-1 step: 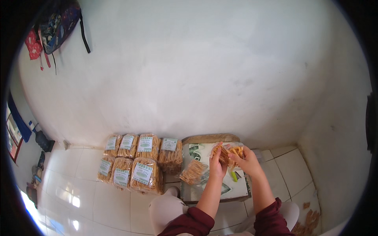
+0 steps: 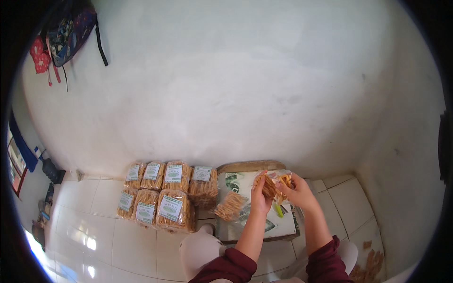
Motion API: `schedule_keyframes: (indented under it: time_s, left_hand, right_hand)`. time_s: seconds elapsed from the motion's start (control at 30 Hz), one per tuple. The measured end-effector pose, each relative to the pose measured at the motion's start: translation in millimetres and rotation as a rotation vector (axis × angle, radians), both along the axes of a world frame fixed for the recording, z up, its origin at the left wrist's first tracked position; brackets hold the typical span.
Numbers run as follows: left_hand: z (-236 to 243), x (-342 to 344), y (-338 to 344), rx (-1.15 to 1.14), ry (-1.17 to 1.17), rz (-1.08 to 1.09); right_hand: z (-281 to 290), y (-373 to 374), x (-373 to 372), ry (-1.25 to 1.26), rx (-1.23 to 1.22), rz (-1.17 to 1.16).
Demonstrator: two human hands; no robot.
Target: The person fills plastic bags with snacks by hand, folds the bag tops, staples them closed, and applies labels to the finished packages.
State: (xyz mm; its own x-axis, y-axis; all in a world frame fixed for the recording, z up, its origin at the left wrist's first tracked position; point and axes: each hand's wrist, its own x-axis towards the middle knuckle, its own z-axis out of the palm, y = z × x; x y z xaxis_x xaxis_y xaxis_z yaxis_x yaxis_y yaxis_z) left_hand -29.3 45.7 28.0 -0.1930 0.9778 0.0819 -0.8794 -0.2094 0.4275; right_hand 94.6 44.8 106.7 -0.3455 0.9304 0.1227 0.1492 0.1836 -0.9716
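My left hand (image 2: 261,198) grips a cluster of thin brown stick snacks (image 2: 267,187), tilted above a white board (image 2: 233,229) on the floor. Facing it, my right hand (image 2: 298,192) has thumb and fingers closed on paler yellow sticks in clear plastic (image 2: 285,180), touching the brown cluster. Below them a bright green object (image 2: 279,211) lies on the board; I cannot tell what it is. Left of my hands, a small clear bag of sticks (image 2: 230,206) rests at the board's edge.
Several labelled bags of sticks (image 2: 173,211) stand in two rows at left. A white wall (image 2: 226,104) rises behind, meeting another at right. Loose brown pieces (image 2: 370,264) lie on the tiles at lower right. A backpack (image 2: 71,35) hangs upper left; my knees flank the board's front.
My right thumb has shifted very slightly along the held sticks. Little else differs.
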Motion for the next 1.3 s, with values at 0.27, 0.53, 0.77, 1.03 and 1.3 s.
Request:
schedule_keyframes:
  time_s: [0.27, 0.53, 0.77, 1.03, 1.3]
  left_hand:
    - [13, 58, -38, -0.09, -0.149, -0.338]
    - [-9, 102, -76, -0.334, -0.098, -0.183]
    - [-26, 101, -99, -0.263, 0.55, -0.017]
    - [-8, 30, -100, -0.251, 0.396, 0.072]
    - [-101, 8, -73, -0.483, 0.845, 0.097]
  right_hand:
    - [19, -36, 47, 0.015, 0.339, -0.176]
    - [-78, -26, 72, 0.314, 0.097, -0.704]
    - [-132, -38, 51, 0.409, -0.056, -0.651]
    - [-132, -64, 23, 0.553, -0.421, 0.108]
    - [-161, -57, 33, 0.329, -0.527, 0.101]
